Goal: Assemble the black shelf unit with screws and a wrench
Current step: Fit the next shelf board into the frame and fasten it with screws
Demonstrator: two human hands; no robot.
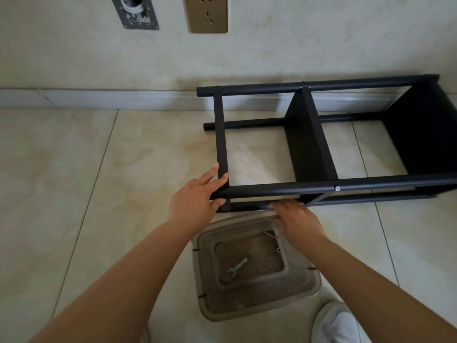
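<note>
**Shelf on its side, both hands at the near-left corner**

Shelf unit (319,149) lies on its side on the tiled floor (74,169), close to the wall w/ the baseboard (99,99); black tubes run left–right, black panels stand across them. My left hand (195,196) is at the near-left corner: fingers reach over the end panel's narrow edge, thumb curls under the upper front tube, so it grips that corner. My right hand (294,216) is just right of it, lower down, fingers stretched toward the lower front tube & touching it; whether they wrap round it I can't tell, knuckles hide the tips. One silver screw head (337,188) shows on the upper front tube, approx. mid-length.

Below my hands sits a beige tray-like lid (254,305) on the floor. Wrench (237,266) lies loose in its sunken middle; a small bolt (278,249) and a thin metal piece (269,235) lie near its right side, by my right wrist. White shoe (338,323) at bottom right. Wall socket (207,13) up top.
</note>
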